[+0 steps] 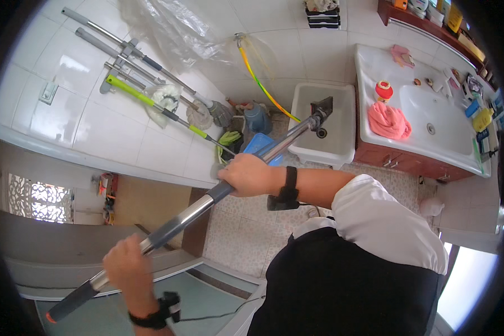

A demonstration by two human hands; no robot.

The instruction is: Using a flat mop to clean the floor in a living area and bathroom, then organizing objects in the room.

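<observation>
A long steel pole with grey grips [197, 210] runs diagonally across the view, with an orange-tipped lower end. My left hand [130, 266] is closed around its lower part, somewhat blurred. Farther up, my right hand [250, 174] grips the pole near its middle, fingers wrapped over it. The pole's far end carries a dark, mop-like head [321, 109], held over a white floor basin [344, 147] close to its round drain [321, 133]. Whether the head touches the basin cannot be told. Both wrists wear black straps with small devices.
Several mops and poles, one with a lime-green handle [136, 93], hang on the left wall. A yellow-green hose [256, 77] reaches the basin. A blue plastic basin [258, 142] lies beside it. At right stand a washbasin [441, 143] and a pink cloth [388, 121].
</observation>
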